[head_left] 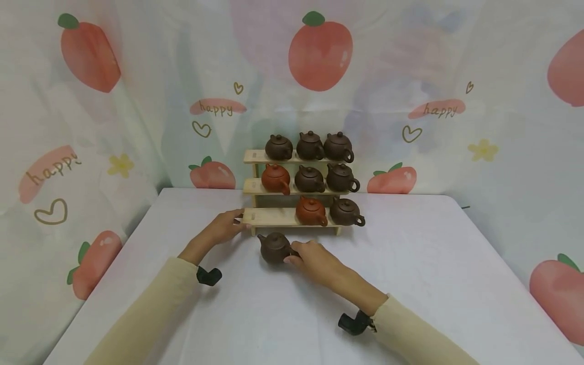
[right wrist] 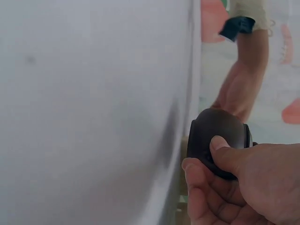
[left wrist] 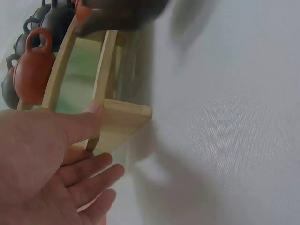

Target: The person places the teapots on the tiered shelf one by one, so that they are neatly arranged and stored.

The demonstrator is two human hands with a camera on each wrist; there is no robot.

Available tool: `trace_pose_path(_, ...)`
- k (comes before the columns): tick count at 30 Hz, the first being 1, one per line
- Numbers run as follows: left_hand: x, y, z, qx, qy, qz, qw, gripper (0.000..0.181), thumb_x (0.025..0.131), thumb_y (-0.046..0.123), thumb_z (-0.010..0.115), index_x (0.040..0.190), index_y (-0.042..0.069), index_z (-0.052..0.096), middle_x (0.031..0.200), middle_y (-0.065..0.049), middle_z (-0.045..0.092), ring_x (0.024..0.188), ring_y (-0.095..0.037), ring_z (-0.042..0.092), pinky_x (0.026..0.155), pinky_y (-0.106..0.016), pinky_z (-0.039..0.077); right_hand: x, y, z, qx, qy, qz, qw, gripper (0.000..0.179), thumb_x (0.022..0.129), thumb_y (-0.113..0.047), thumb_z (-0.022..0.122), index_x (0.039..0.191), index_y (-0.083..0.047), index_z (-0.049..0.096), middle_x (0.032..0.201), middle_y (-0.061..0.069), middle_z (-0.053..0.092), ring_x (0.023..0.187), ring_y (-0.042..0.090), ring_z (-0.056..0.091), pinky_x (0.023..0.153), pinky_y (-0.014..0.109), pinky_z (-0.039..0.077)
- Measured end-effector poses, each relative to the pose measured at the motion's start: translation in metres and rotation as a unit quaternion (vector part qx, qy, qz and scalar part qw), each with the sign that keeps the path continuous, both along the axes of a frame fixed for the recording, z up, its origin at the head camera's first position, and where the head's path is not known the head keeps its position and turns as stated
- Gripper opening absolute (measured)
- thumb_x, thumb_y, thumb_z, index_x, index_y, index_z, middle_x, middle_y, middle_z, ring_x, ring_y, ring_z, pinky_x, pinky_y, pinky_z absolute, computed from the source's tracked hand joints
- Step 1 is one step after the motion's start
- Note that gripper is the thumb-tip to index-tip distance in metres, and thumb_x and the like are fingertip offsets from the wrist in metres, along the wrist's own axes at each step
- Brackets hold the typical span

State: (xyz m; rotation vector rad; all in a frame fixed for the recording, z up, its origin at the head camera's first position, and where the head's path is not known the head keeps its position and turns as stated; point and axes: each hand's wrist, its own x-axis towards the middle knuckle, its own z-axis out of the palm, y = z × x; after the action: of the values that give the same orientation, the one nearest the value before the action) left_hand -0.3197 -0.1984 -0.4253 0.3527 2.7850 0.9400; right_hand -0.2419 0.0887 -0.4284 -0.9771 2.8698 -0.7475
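My right hand (head_left: 315, 258) pinches the handle of a dark brown teapot (head_left: 275, 248), held in front of the wooden stand's lowest step. In the right wrist view the thumb lies against the teapot (right wrist: 218, 129) on its handle side, with the fingers curled below. My left hand (head_left: 224, 226) grips the left end of the three-step wooden stand (head_left: 269, 217). The left wrist view has its thumb on the stand's board (left wrist: 124, 112) and the index finger behind it; the other fingers extend past. A red-brown teapot (head_left: 311, 211) and a dark teapot (head_left: 345, 211) sit on the lowest step's right.
Three dark teapots (head_left: 310, 146) line the top step. On the middle step, a red-brown teapot (head_left: 275, 178) stands left of two dark ones (head_left: 309, 180). White cloth covers the table (head_left: 410, 274), and a fruit-patterned curtain (head_left: 374, 61) hangs behind.
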Motion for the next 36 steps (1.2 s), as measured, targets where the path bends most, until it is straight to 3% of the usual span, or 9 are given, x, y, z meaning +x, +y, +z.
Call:
trace_pose_path(9, -0.001, 0.000, -0.004, 0.002, -0.008, 0.007, 0.9999, 0.065, 0.108, 0.027, 0.061, 0.158, -0.009, 0.038, 0.152, -0.031, 0.053, 0.137, -0.043, 0.057, 0.111, -0.052, 0.050, -0.021, 0.002, 0.020, -0.051, 0.005, -0.041, 0.9979, 0.018, 0.102, -0.018, 0.072, 0.090, -0.007, 0.065, 0.067, -0.001, 0.064, 0.059, 0.009, 0.053, 0.054, 0.022, 0.042)
trace_pose_path(15, -0.001, 0.001, -0.004, 0.001, -0.016, 0.010, 0.9998, 0.066, 0.108, 0.027, 0.062, 0.159, -0.009, 0.037, 0.149, -0.031, 0.055, 0.137, -0.043, 0.056, 0.110, -0.052, 0.051, -0.035, -0.006, 0.022, -0.067, 0.022, -0.072, 0.9949, 0.020, 0.102, -0.021, 0.071, 0.092, -0.004, 0.066, 0.069, 0.003, 0.067, 0.059, 0.010, 0.059, 0.055, 0.024, 0.045)
trace_pose_path(21, -0.001, 0.002, -0.004, -0.002, -0.013, 0.009, 0.9999, 0.066, 0.108, 0.026, 0.061, 0.159, -0.009, 0.036, 0.153, -0.030, 0.052, 0.138, -0.043, 0.056, 0.110, -0.052, 0.050, -0.046, -0.016, 0.022, -0.055, 0.014, -0.109, 0.9924, 0.023, 0.103, -0.023, 0.071, 0.105, 0.000, 0.071, 0.074, 0.005, 0.066, 0.062, 0.015, 0.061, 0.058, 0.028, 0.049)
trace_pose_path(36, -0.001, 0.001, -0.005, 0.003, -0.018, 0.018, 0.9997, 0.066, 0.108, 0.024, 0.061, 0.160, -0.007, 0.036, 0.152, -0.029, 0.054, 0.137, -0.041, 0.057, 0.110, -0.051, 0.051, -0.049, -0.028, 0.020, -0.034, 0.011, -0.142, 0.9893, 0.029, 0.103, -0.024, 0.071, 0.115, 0.002, 0.073, 0.093, 0.013, 0.075, 0.070, 0.017, 0.065, 0.063, 0.032, 0.052)
